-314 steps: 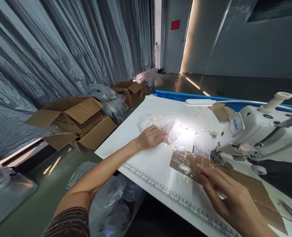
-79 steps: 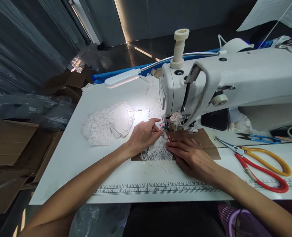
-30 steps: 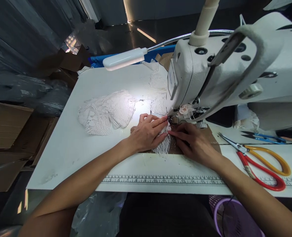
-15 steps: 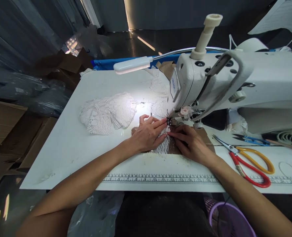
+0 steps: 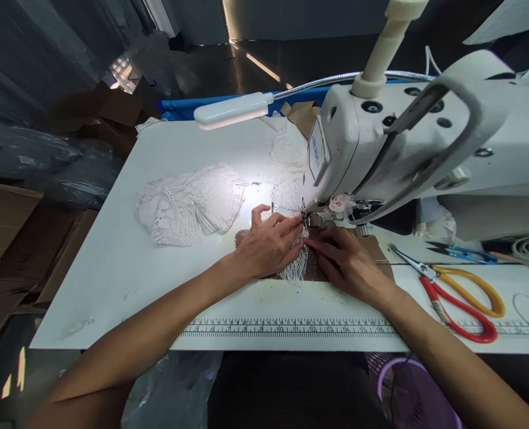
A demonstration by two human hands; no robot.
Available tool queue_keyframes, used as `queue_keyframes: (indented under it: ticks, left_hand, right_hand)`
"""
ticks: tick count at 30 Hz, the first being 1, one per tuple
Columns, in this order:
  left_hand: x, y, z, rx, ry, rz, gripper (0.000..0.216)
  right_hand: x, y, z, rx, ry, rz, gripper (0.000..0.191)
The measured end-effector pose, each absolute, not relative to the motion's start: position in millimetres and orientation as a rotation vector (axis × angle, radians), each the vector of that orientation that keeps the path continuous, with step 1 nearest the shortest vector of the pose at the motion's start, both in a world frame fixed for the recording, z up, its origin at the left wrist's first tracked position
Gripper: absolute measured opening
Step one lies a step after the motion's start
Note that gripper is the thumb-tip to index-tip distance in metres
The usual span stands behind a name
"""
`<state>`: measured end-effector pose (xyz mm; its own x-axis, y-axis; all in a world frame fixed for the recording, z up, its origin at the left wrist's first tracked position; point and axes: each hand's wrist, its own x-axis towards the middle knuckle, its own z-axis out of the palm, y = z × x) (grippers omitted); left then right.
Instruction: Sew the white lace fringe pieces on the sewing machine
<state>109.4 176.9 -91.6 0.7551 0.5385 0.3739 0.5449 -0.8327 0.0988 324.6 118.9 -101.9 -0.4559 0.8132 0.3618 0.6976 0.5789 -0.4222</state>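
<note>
A strip of white lace [image 5: 295, 271] runs under the presser foot of the white sewing machine [image 5: 342, 137] and continues behind it. My left hand [image 5: 267, 245] lies on the lace just left of the needle, its fingers stretched out and pressing down. On the other side, my right hand [image 5: 349, 262] has its thumb and index finger pinched at the lace's right edge, close to the foot. The fingertips partly cover the lace. Beneath both hands is a brown patch [image 5: 374, 253] on the machine bed.
A heap of white lace [image 5: 188, 205] rests on the table to the left. A white lamp [image 5: 233, 111] shines from above. Red-and-yellow-handled scissors [image 5: 454, 292] and blue thread snips [image 5: 463, 253] lie at right. A ruler strip [image 5: 291, 328] follows the front edge; a purple basket [image 5: 416, 387] stands below.
The view has shifted slightly, so the machine looks nearer and larger. Both hands keep almost the same place on the lace, with no clear movement of the fabric.
</note>
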Motion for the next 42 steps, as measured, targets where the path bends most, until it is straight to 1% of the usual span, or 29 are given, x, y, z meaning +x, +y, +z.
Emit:
queue_keyframes:
  ticks: [10, 15, 18, 20, 22, 24, 26, 30, 34, 37, 42]
  left_hand:
    - [116.5, 178.5, -88.1, -2.892, -1.076, -0.520, 0.030]
    - [115.3, 181.2, -87.8, -2.901, -1.050, -0.524, 0.030]
    - [114.6, 195.2, -85.6, -2.879, -1.012, -0.592, 0.027]
    - [114.4, 212.4, -84.9, -2.883, -1.012, -0.611, 0.025]
    - [113.5, 231.5, -84.9, -2.933, -1.009, -0.540, 0.024]
    - [110.9, 245.4, -84.3, -2.974, -1.008, -0.456, 0.024]
    - [106.3, 248.3, -81.9, -2.954, -1.021, -0.463, 0.023]
    - [94.4, 221.0, -73.6, -2.959, -0.932, -0.607, 0.020]
    - [88.1, 186.3, -71.5, -3.332, -0.619, -0.490, 0.021]
    - [88.1, 176.0, -75.4, -3.394, -0.659, -0.466, 0.020]
    - [88.0, 178.2, -77.8, -3.411, -0.727, -0.605, 0.022]
  right_hand:
    - [313.3, 126.2, -98.1, -1.319, -2.379, 0.037, 0.036]
    - [309.1, 124.5, -98.0, -1.376, -2.398, -0.037, 0.036]
    - [307.8, 122.0, -101.7, -1.404, -2.370, -0.038, 0.037]
    - [307.4, 121.2, -104.5, -1.416, -2.356, -0.025, 0.036]
    - [309.1, 121.0, -105.6, -1.409, -2.345, 0.020, 0.037]
    - [315.1, 120.7, -103.5, -1.367, -2.316, 0.137, 0.039]
    - [325.8, 119.7, -97.8, -1.322, -2.270, 0.266, 0.041]
    - [350.5, 117.3, -82.4, -1.322, -2.207, 0.376, 0.039]
    - [357.2, 118.6, -77.5, -1.270, -2.202, 0.422, 0.034]
    - [351.6, 120.7, -81.4, -1.218, -2.221, 0.444, 0.032]
    - [346.1, 122.3, -85.3, -1.172, -2.247, 0.459, 0.031]
